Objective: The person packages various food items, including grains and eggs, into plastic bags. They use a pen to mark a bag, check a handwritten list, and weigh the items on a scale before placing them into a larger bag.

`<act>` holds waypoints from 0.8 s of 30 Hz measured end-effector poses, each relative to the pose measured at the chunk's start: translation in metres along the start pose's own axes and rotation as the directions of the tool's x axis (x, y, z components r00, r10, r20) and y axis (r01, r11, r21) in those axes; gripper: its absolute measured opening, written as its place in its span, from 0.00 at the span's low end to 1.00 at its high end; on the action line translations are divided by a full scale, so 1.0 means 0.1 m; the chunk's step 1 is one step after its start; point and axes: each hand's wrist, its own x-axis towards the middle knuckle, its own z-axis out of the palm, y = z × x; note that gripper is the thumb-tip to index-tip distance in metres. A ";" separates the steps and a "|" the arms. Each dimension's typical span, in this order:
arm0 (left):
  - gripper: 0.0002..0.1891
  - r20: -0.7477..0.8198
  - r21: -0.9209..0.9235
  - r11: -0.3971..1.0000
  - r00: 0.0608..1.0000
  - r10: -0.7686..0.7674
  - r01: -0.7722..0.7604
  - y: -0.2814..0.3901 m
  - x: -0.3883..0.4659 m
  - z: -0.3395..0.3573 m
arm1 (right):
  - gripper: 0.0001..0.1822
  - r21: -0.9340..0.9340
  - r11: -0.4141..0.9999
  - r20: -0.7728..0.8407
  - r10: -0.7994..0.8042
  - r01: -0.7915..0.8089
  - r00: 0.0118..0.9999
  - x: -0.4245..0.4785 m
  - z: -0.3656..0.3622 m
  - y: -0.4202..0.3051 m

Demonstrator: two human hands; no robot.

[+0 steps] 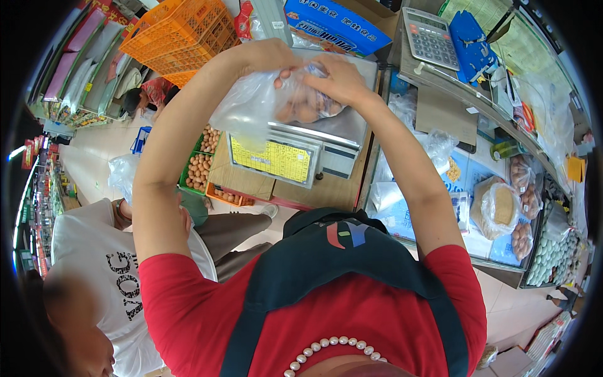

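A clear plastic bag of brown eggs [306, 106] rests on the metal pan of a weighing scale [355, 120]. My right hand [341, 80] grips its gathered upper part, thumb pointing left. Beside it, my left hand [285, 59] is bent at the wrist and holds the bag's top, its fingers partly hidden by plastic and my right hand. Loose plastic film [245, 108] hangs to the left over the scale's front edge. Below the pan is the scale's yellow key panel [271, 159].
Crates of loose eggs [199, 170] stand left of the wooden counter [240, 176]. Orange plastic crates [183, 37], a blue printed carton [334, 23] and a calculator [431, 37] lie beyond. A person in a white shirt [94, 235] is close at my left. Bagged eggs [522, 240] sit right.
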 end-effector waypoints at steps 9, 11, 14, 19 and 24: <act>0.06 0.015 -0.955 0.294 0.996 -0.091 0.041 -0.35 0.23 0.26 | 0.32 0.536 0.794 -0.049 0.369 -0.287 0.928 -0.49 -0.17 -0.39; 0.07 -0.039 -0.962 0.273 0.997 -0.068 -0.019 -0.35 0.17 0.35 | 0.27 0.417 0.884 0.072 0.199 -0.211 0.977 -0.59 -0.06 -0.37; 0.12 -0.055 -0.935 0.353 0.998 -0.039 -0.037 -0.26 0.15 0.46 | 0.25 0.416 0.905 0.284 -0.037 -0.088 0.958 -0.74 0.10 -0.42; 0.17 -0.203 -0.718 0.658 0.973 0.111 -0.225 -0.49 -0.08 0.46 | 0.16 0.499 0.705 0.579 0.162 -0.504 0.799 -0.40 -0.50 -0.12; 0.20 -0.459 -0.071 0.914 0.827 0.326 -0.400 -0.43 -0.04 0.62 | 0.15 0.384 0.904 0.166 0.134 -0.189 0.977 0.32 -0.41 0.08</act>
